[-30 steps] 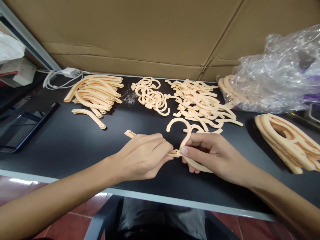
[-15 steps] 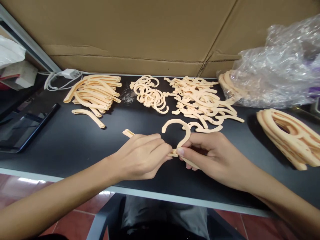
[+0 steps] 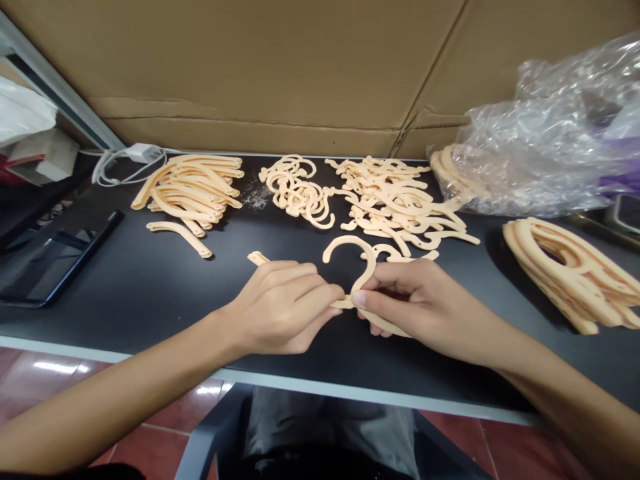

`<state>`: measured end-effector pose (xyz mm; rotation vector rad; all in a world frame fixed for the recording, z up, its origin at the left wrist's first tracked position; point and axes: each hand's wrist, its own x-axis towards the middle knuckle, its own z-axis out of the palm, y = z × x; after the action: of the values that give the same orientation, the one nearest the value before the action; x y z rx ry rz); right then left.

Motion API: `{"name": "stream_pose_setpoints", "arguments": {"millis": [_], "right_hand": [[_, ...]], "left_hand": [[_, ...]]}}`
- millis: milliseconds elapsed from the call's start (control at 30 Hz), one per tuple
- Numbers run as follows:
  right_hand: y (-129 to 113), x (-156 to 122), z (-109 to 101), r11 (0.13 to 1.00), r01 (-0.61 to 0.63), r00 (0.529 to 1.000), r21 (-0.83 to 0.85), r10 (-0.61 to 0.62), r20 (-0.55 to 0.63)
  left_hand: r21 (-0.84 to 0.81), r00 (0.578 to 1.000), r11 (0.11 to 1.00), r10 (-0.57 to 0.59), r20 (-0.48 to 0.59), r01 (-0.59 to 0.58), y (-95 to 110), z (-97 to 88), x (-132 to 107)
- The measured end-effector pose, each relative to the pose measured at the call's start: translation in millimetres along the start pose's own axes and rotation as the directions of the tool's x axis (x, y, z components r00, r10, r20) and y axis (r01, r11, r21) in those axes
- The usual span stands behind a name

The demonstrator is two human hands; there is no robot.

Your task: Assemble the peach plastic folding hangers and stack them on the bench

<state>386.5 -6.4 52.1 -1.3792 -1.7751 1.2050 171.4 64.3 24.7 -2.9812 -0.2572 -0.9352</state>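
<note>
Over the front of the dark table, both my hands hold parts of a beige plastic clothes hanger. My left hand (image 3: 287, 307) is closed around a hanger arm (image 3: 257, 257), whose far end pokes out past the knuckles. Between thumb and fingers, my right hand (image 3: 425, 303) pinches the base of a hanger hook (image 3: 367, 257), which curves upward and opens to the left. A second arm piece (image 3: 385, 323) slants out under the right thumb. The pieces meet between my hands; fingers partly cover the joint, so how they fit cannot be made out.
Behind my hands lie piles of hanger arms (image 3: 193, 190), small hooks (image 3: 300, 190) and hook pieces with arms (image 3: 395, 200). Folded hangers (image 3: 565, 267) are stacked at right, below a clear plastic bag (image 3: 550, 140). A tablet-like device (image 3: 60, 260) and white cable (image 3: 107, 170) are at left.
The arm piece in my left hand now meets the hook's base more closely, and the gap there looks smaller. The view has shifted slightly; both hands keep their grip.
</note>
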Motion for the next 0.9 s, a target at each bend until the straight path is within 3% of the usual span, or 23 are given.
{"name": "stream_pose_setpoints", "arguments": {"millis": [167, 267, 467, 700, 900], "right_hand": [[-0.9, -1.6, 1.0, 0.977, 0.16, 0.979, -0.141, -0.176, -0.107], [0.6, -1.6, 0.6, 0.96, 0.207, 0.969, -0.189, -0.229, -0.098], [6.0, -1.3, -1.5, 0.957, 0.176, 0.963, -0.232, -0.216, -0.159], [5.9, 2.6, -4.0, 0.936, -0.01, 0.988, -0.351, -0.046, -0.151], [8.8, 3.8, -2.1, 0.856, 0.111, 0.98, -0.504, -0.179, -0.09]], "left_hand": [[0.122, 0.993, 0.992, 0.041, -0.111, -0.027, 1.7, -1.9, 3.3], [0.132, 0.991, 0.991, 0.021, -0.135, -0.003, 1.6, -3.2, 4.3], [0.094, 0.993, 0.995, -0.014, -0.116, 0.025, -0.4, -0.6, 2.0], [0.106, 0.993, 0.989, -0.102, -0.056, 0.107, -1.2, 1.8, 0.9], [0.151, 0.98, 0.968, -0.199, -0.028, 0.201, -4.3, 0.8, -1.6]]}}
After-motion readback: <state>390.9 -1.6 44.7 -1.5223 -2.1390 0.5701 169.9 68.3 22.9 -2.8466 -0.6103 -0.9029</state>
